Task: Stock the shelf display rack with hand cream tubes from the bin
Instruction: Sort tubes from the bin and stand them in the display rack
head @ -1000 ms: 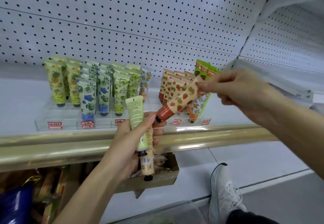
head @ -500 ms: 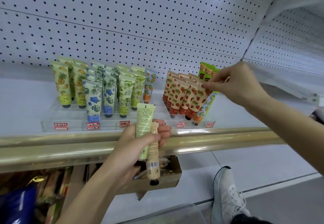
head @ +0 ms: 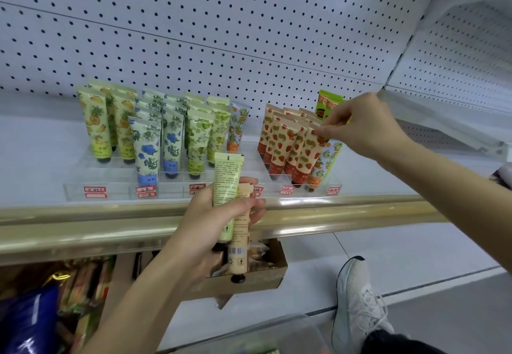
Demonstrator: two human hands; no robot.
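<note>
Right-hand grip: the right hand (head: 365,129) pinches the top crimp of a cream plastic tube printed with red strawberries (head: 307,157). This tube stands cap-down at the front of the strawberry rows in the clear acrylic display rack (head: 105,184). It appears seated but is not yet released.

Left-hand grip: the left hand (head: 210,223) is curled round two tubes held together, caps down, a pale green plastic tube with small printed text (head: 225,184) and a peach plastic tube with a barcode (head: 240,237). Both sit in front of the gold shelf rail (head: 83,229), above the brown cardboard bin (head: 266,279) below the shelf.

Head view, progress: the rack already carries rows of pineapple, blue-flower, green-fruit, orange-fruit and strawberry tubes. Several front compartments at left and centre show no tube. The task is judged well advanced but unfinished. One placement is closing, two tubes are in hand, and the bin holds further items that cannot be identified.
</note>
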